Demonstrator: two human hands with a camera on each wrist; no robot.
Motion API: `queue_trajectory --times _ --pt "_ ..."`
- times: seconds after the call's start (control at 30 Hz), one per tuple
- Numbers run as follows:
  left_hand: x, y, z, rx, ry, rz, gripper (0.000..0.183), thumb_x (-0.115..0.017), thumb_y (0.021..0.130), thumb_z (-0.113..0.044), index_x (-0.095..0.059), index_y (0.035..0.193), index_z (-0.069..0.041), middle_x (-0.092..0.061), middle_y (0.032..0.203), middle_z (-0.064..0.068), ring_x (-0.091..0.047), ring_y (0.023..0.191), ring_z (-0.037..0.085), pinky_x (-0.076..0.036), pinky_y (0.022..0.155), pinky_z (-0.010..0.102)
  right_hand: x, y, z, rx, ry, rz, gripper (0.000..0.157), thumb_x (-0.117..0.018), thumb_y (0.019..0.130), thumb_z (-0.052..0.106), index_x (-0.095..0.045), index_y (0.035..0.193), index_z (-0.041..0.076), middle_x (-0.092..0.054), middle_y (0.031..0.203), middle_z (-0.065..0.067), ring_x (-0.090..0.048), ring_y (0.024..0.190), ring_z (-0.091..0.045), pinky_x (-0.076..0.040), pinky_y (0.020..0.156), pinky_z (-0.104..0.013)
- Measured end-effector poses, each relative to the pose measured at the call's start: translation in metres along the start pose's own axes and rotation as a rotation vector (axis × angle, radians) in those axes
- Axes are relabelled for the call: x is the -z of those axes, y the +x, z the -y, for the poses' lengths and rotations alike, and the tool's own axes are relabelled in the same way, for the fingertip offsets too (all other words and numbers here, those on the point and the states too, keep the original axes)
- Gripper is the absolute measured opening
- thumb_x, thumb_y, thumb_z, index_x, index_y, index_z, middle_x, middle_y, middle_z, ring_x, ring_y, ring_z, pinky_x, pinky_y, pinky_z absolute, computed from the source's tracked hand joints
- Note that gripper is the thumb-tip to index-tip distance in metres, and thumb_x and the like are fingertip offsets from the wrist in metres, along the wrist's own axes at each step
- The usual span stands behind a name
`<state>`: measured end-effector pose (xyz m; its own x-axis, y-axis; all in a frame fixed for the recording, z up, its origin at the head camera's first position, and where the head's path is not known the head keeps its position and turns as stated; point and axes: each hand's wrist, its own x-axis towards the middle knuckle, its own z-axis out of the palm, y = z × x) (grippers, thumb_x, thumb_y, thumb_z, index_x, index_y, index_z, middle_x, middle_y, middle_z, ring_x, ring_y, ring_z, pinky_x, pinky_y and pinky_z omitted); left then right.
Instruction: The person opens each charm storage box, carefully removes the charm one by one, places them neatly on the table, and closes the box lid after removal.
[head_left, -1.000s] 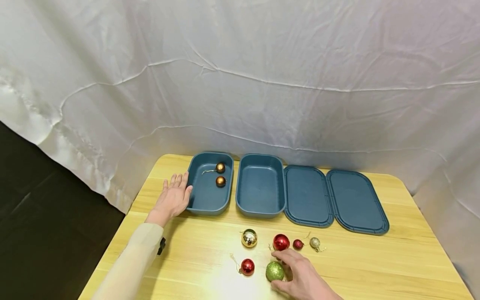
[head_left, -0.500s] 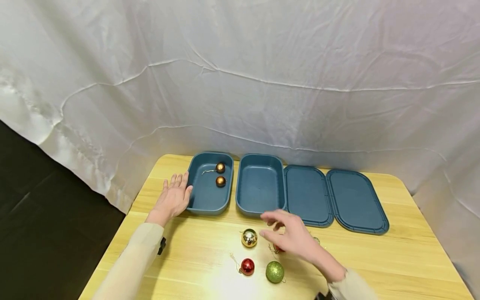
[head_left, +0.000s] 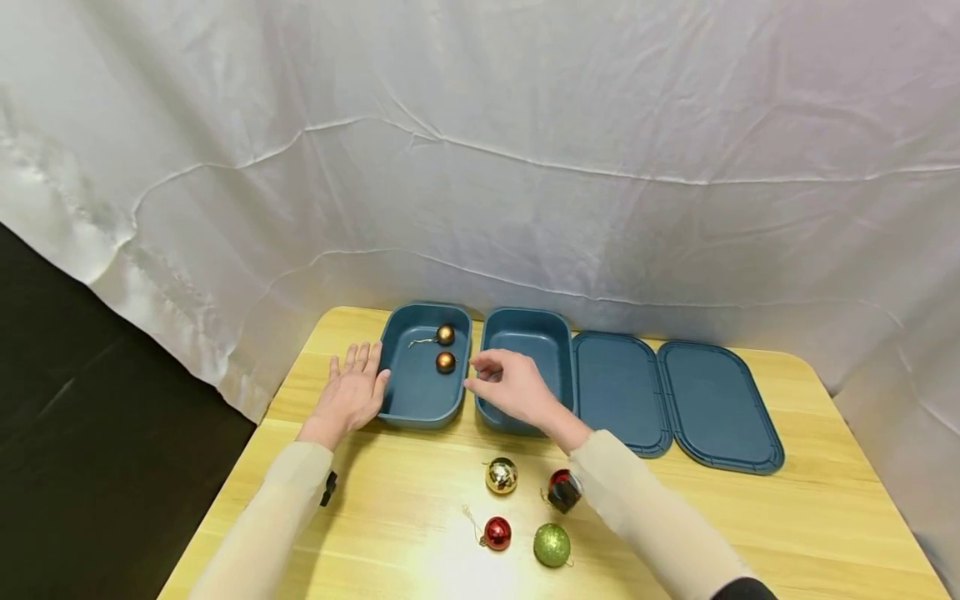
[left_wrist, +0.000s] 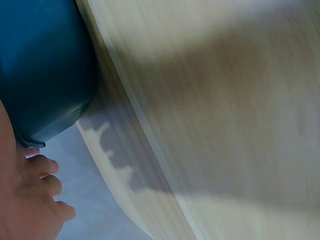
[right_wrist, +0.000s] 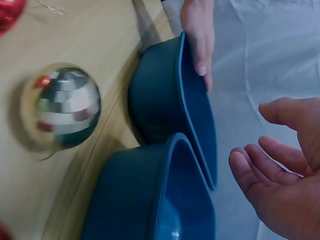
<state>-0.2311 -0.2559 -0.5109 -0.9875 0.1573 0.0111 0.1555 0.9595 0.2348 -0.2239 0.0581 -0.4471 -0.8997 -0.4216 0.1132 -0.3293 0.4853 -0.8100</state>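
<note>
My left hand (head_left: 348, 396) lies with straight fingers along the outer side of the left blue bin (head_left: 412, 396), its thumb at the rim. Inside that bin are two bronze Christmas baubles (head_left: 446, 362). My right hand (head_left: 517, 387) hovers over the second blue bin (head_left: 540, 337), fingertips toward the space between the bins. In the right wrist view that hand (right_wrist: 285, 165) has a gap between thumb and loosely bent fingers, with nothing visible in it. On the table lie a shiny gold bauble (head_left: 501, 475), a red bauble (head_left: 497, 532) and a green glitter bauble (head_left: 552, 545).
Two flat blue lids (head_left: 618, 392) lie side by side right of the bins. Another red bauble (head_left: 557, 478) is partly covered by my right wrist strap. A pale curtain (head_left: 525, 208) hangs behind the wooden table (head_left: 817, 483).
My right hand has moved from beside the green bauble, forward and left, to above the second bin. The green bauble stays on the table. My left hand keeps its place at the left bin.
</note>
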Motion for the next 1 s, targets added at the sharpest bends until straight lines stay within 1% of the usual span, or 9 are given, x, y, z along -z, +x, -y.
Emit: queue_trajectory --times 0.1,0.23,0.43,0.67,0.87,1.0 --pt "-0.001 0.000 0.000 0.002 -0.006 -0.003 0.065 -0.028 0.115 -0.035 -0.016 0.168 0.001 -0.019 0.172 0.030 -0.012 0.161 0.050 -0.010 0.127 0.073 -0.010 0.017 0.000 -0.040 0.008 0.018 0.037 -0.076 0.098 0.024 -0.072 0.131 0.009 -0.075 0.120 -0.013 -0.070 0.105 -0.022 -0.060 0.092 -0.040" --pt "0.000 0.000 0.001 0.002 -0.007 -0.011 0.064 -0.028 0.116 -0.034 -0.017 0.168 0.001 -0.020 0.171 0.031 -0.013 0.161 0.050 -0.010 0.127 0.073 -0.019 0.035 -0.001 -0.078 -0.003 0.038 0.037 -0.074 0.100 0.024 -0.071 0.133 0.006 -0.073 0.125 -0.016 -0.070 0.111 -0.025 -0.059 0.095 -0.042" --pt "-0.001 0.001 0.001 0.001 -0.002 -0.013 0.065 -0.027 0.115 -0.035 -0.017 0.168 0.001 -0.021 0.171 0.031 -0.013 0.161 0.050 -0.008 0.128 0.072 -0.030 0.055 -0.002 -0.082 -0.041 0.046 0.039 -0.073 0.100 0.019 -0.070 0.133 -0.001 -0.073 0.126 -0.020 -0.069 0.112 -0.030 -0.059 0.097 -0.045" --pt "-0.001 0.001 -0.001 0.001 -0.003 -0.018 0.064 -0.029 0.115 -0.034 -0.018 0.167 0.002 -0.022 0.171 0.031 -0.017 0.161 0.050 -0.011 0.127 0.072 -0.039 0.071 -0.002 -0.090 -0.075 0.047 0.036 -0.073 0.098 0.011 -0.070 0.132 0.000 -0.072 0.129 -0.020 -0.069 0.117 -0.032 -0.058 0.102 -0.046" --pt "-0.002 0.000 -0.002 0.000 -0.008 -0.012 0.065 -0.029 0.115 -0.035 -0.017 0.168 0.001 -0.021 0.171 0.031 -0.015 0.161 0.050 -0.011 0.127 0.072 -0.049 0.084 -0.007 -0.091 -0.166 0.055 0.040 -0.075 0.095 0.006 -0.069 0.133 -0.003 -0.073 0.129 -0.020 -0.070 0.119 -0.032 -0.057 0.104 -0.044" --pt "-0.002 -0.001 -0.003 0.002 -0.017 -0.002 0.065 -0.029 0.115 -0.035 -0.016 0.168 0.000 -0.020 0.171 0.030 -0.015 0.161 0.049 -0.010 0.128 0.071 -0.056 0.088 -0.012 -0.074 -0.273 0.089 0.043 -0.073 0.094 0.003 -0.066 0.136 -0.004 -0.072 0.129 -0.019 -0.069 0.120 -0.031 -0.058 0.102 -0.043"
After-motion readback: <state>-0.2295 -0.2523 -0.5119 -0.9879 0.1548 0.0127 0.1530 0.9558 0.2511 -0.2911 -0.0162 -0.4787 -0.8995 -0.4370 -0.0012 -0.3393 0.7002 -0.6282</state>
